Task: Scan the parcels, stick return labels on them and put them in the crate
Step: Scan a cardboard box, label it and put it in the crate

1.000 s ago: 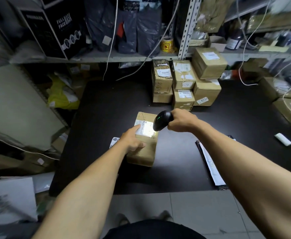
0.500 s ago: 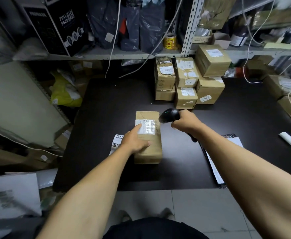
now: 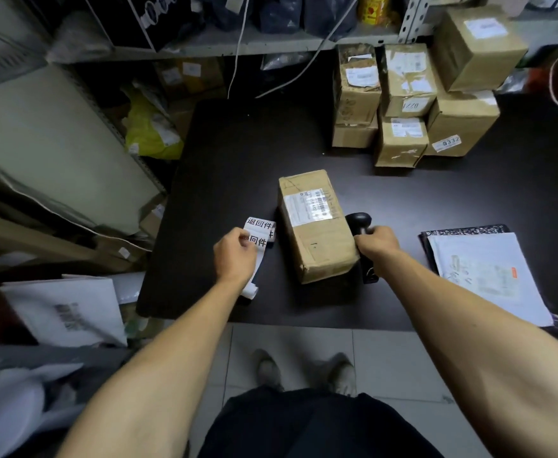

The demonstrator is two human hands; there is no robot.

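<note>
A brown cardboard parcel (image 3: 317, 226) lies flat near the middle of the black table (image 3: 237, 153), its white shipping label (image 3: 309, 208) facing up. At its 9 o'clock, just beside it, lies a strip of white return labels (image 3: 258, 241) printed with black characters; the left hand (image 3: 234, 256) lies on that strip with fingers curled round its edge, gripping it, and sits apart from the parcel. At the parcel's 3 o'clock the right hand (image 3: 375, 242) grips the handle of a black barcode scanner (image 3: 360, 226), whose head is close against the parcel's side. Farther out at 3 o'clock a stack of white papers (image 3: 482, 272) rests on a dark notebook. At 1 o'clock from the parcel, well apart, stands a pile of cardboard boxes (image 3: 413, 97) against the shelving.
</note>
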